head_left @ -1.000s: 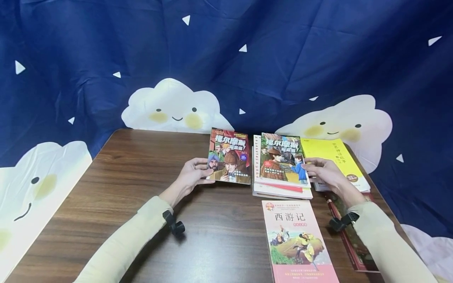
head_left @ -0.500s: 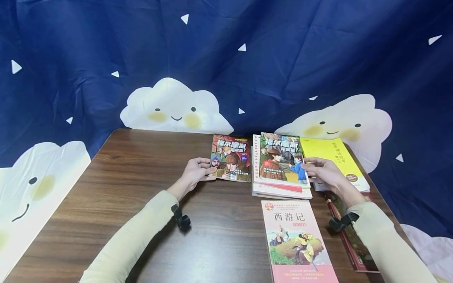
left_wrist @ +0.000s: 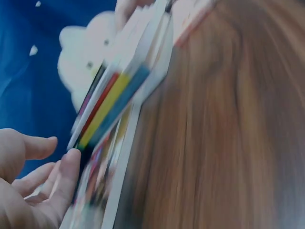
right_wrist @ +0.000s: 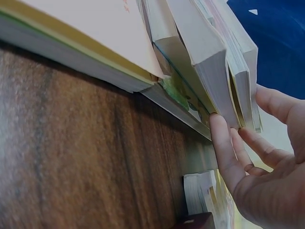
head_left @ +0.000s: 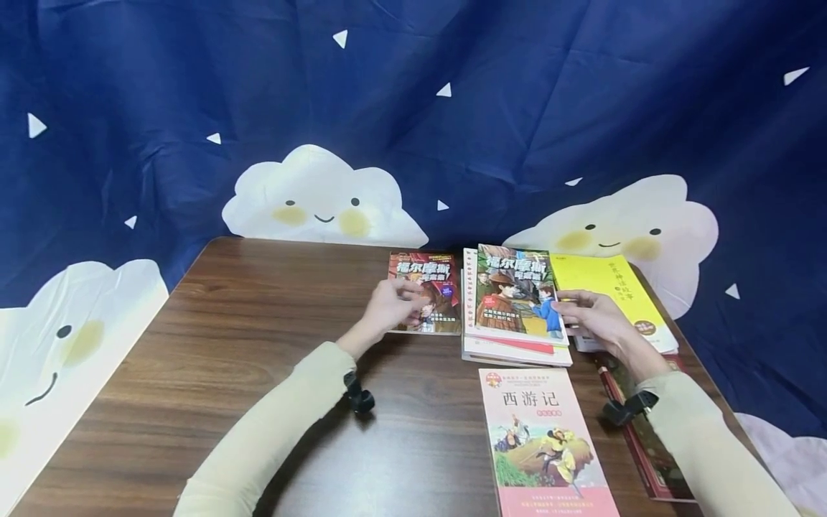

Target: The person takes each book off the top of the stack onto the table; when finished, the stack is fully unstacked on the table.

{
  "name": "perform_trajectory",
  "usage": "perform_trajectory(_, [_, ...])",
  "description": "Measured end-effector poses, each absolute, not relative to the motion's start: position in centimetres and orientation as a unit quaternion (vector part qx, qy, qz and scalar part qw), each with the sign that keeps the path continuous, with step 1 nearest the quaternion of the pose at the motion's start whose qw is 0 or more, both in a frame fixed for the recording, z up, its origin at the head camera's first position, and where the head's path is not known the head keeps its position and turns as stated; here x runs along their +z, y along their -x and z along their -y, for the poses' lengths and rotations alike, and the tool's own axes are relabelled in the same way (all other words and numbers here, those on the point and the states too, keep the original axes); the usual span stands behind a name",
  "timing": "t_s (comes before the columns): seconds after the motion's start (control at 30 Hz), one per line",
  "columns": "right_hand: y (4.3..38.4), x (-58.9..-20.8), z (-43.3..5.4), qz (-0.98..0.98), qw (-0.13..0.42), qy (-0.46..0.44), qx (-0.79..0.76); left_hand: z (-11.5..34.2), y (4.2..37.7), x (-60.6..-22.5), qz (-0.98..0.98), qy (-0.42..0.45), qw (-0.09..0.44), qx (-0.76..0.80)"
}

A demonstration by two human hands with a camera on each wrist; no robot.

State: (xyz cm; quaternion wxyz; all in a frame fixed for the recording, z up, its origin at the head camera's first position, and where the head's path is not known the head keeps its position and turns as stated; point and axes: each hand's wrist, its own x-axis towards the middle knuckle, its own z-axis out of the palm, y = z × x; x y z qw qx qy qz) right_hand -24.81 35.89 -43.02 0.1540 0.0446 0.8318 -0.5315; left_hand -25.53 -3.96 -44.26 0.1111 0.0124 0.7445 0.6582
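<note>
Red comic (head_left: 444,291) sits near the tabletop's far edge, wood (head_left: 213,373) stretching left; over it the left hand (head_left: 392,305) has fingers parted, contact unclear. Just right, the right hand's (head_left: 591,316) fingers pinch the stack of books (head_left: 517,301) by its right edge.

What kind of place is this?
Maybe a children's reading corner, but I can't be sure. There's a wooden table with illustrated books on it, and a blue cloth behind with smiling clouds.
</note>
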Motion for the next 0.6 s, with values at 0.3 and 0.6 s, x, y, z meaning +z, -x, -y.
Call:
perform_trajectory(0.3, [24.7, -43.1, -35.6, -0.832, 0.15, -0.045, -0.532, -2.3, 25.6, -44.3, -0.731, -0.049, 0.15, 0.664])
perform_trajectory(0.6, [24.6, -42.9, -35.7, -0.828, 0.152, -0.049, -0.538, -4.3, 25.6, -44.3, -0.75, -0.034, 0.116, 0.65])
